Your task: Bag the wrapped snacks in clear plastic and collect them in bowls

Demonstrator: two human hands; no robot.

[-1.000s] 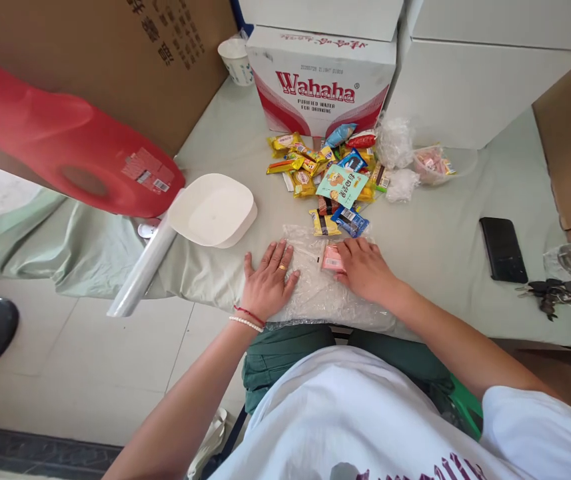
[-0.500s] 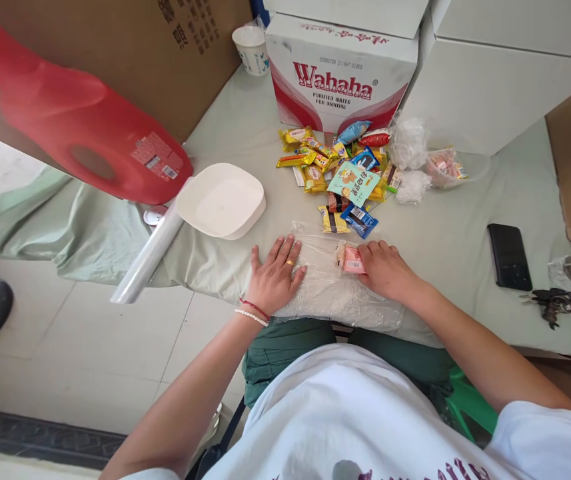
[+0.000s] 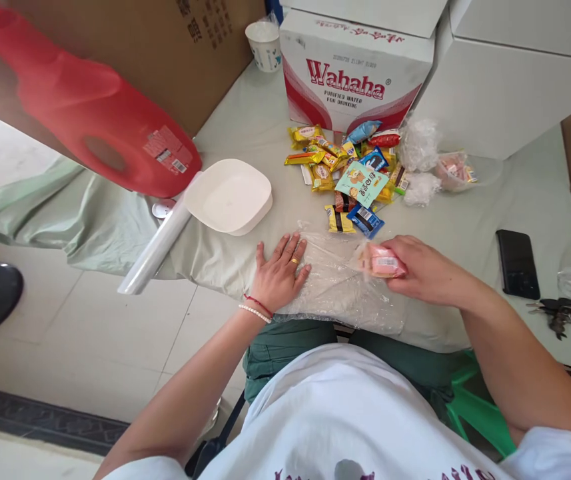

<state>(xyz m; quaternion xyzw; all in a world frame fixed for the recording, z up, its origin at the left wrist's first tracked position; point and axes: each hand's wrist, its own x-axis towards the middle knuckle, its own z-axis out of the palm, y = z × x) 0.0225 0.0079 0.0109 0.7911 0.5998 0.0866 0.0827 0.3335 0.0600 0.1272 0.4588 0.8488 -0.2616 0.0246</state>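
Note:
My left hand [image 3: 282, 272] lies flat, fingers spread, on a sheet of clear plastic wrap [image 3: 335, 287] spread at the near table edge. My right hand [image 3: 425, 270] is closed around a small pink snack packet [image 3: 382, 261], which is partly covered by a fold of the wrap and held just above the table. A pile of colourful snack packets [image 3: 350, 173] lies on the table beyond both hands.
A white square dish [image 3: 228, 196] and a roll of clear wrap [image 3: 158, 245] sit to the left. A red bottle [image 3: 90, 127], a Wahaha box [image 3: 352, 73], a paper cup [image 3: 264, 43], a black phone [image 3: 518, 263] and keys [image 3: 560, 313] stand around.
My right hand has moved right and lifted the pink packet, pulling a fold of wrap with it. My left hand stays flat on the wrap.

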